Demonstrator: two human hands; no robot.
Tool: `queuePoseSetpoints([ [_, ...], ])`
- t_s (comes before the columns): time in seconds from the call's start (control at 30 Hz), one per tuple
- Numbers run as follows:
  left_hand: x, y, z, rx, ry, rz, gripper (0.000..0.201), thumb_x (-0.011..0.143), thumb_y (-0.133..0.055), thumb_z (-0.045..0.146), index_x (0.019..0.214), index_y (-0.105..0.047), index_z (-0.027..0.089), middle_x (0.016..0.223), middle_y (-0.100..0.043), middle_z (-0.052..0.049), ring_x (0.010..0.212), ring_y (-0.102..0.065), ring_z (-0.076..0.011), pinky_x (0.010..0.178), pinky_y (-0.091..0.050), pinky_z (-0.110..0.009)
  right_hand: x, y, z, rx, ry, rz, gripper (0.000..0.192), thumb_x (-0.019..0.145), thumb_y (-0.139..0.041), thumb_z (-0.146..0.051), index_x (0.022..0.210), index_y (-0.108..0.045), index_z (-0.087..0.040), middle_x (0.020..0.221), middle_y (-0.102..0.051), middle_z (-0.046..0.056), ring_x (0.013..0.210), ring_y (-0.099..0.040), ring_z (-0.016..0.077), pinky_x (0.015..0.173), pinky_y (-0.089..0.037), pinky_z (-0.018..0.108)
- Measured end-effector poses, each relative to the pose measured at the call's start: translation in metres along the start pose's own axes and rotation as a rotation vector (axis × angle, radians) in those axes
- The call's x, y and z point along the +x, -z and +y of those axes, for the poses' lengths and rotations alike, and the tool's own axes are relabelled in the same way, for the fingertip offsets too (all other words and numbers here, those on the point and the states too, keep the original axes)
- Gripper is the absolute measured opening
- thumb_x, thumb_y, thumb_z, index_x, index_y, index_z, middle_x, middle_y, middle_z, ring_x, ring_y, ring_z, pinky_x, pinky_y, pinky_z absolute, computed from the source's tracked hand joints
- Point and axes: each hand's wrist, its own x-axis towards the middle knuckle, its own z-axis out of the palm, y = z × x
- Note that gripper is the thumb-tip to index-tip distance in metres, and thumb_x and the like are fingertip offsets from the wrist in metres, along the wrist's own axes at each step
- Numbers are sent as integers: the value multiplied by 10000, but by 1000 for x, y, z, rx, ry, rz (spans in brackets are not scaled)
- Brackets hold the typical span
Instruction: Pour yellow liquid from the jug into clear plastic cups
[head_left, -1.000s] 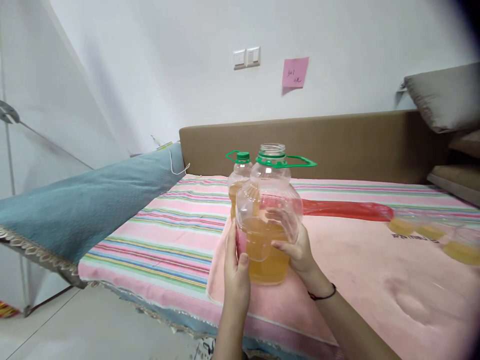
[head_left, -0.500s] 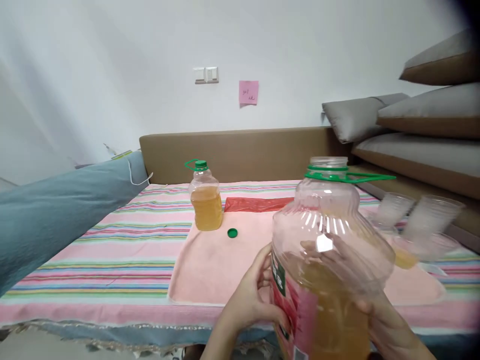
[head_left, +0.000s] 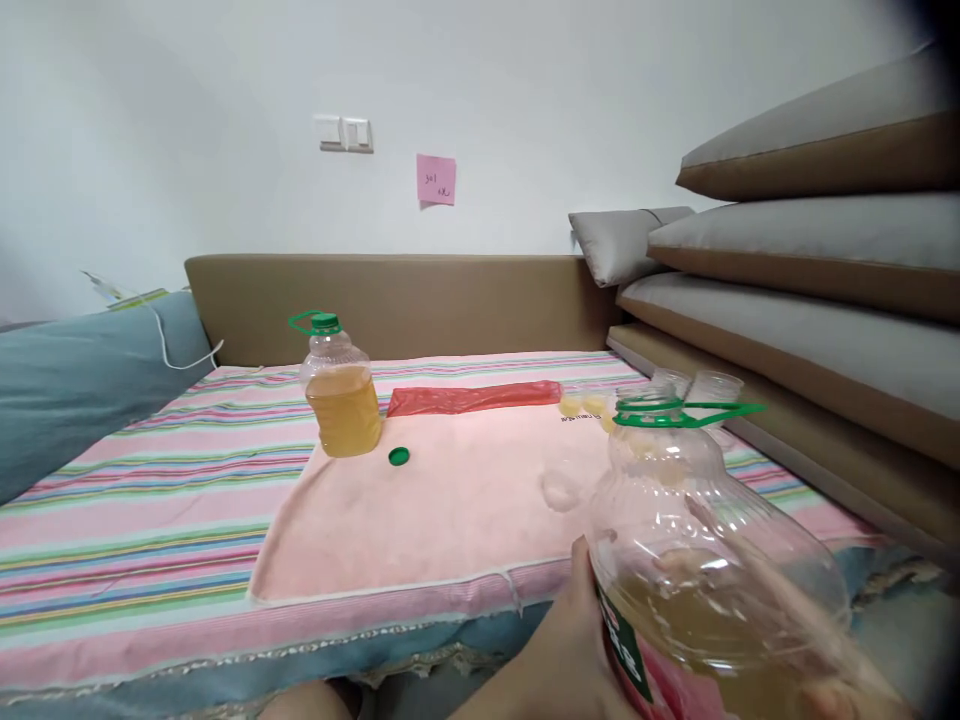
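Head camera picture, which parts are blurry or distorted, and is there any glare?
In the head view the big bottle held close is smeared by motion, the right hand behind it most of all; the small bottle and green cap stay sharp. Lighting is soft and even, with only faint highlights on the plastic; the right corners darken.

Bright, even indoor light, soft faint shadows, pale glints on the large clear plastic jug of amber liquid (head_left: pixel 705 560) near right, jug and the right hand (head_left: pixel 840 695) behind it motion-blurred, wide-angle bending at edges, dark vignette at right corners.
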Motion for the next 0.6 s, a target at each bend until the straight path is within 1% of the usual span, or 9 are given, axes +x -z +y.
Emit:
queuePoseSetpoints([
  [0.07, 6, -8, -13, -51, -65, 17, 1505, 182, -943, 537, 1459, -205, 238, 1481, -404, -205, 1394, -348, -447, 1180, -178, -574, -7, 4, -10, 1, -40, 28, 1074, 651, -580, -781, 1546, -229, -301, 1404, -596, 91, 1331, -491, 372, 1020, -483, 434],
  [0.13, 12, -15, -23, -71, -87, 41, 1490, 178, -943, 540, 1454, -228, 259, 1462, -437, -191, 1383, -369, -448, 1184, -187, -560, -11, 4, -20, 17, -74, 45, 1054, 664, -570, -786, 1547, -224, -325, 1393, -607, 75, 1336, -486, 369, 1027, -480, 439],
  [0.27, 21, -20, -35, -139, -65, 25, 1413, 190, -952, 513, 1429, -300, 318, 1442, -488, -149, 1378, -385, -443, 1188, -215, -537, -15, 5, -32, 60, -225, 91, 1045, 664, -590, -755, 1544, -250, -304, 1341, -649, 87, 1323, -486, 411, 1059, -450, 525],
  [0.37, 26, -18, -44, -207, -38, 4, 1403, 203, -966, 470, 1432, -303, 332, 1429, -507, -141, 1381, -379, -449, 1177, -227, -563, -16, 5, -39, 36, -318, 138, 962, 715, -589, -685, 1537, -279, -293, 1402, -598, 83, 1350, -446, 410, 1080, -427, 552],
  [0.47, 28, -15, -57, -269, -13, -27, 1444, 227, -968, 468, 1467, -237, 362, 1426, -515, -138, 1360, -408, -453, 1149, -263, -598, -16, 3, -43, 2, -365, 181, 857, 759, -573, -632, 1517, -327, -317, 1457, -542, 44, 1396, -380, 375, 1109, -399, 533],
  [0.6, 29, -12, -80, -384, -24, -60, 1547, 269, -959, 508, 1518, -62, 334, 1459, -471, -168, 1397, -359, -437, 1166, -210, -603, -15, 4, -34, -26, -405, 211, 745, 782, -555, -616, 1470, -407, -371, 1491, -490, 10, 1419, -335, 335, 1105, -421, 465],
])
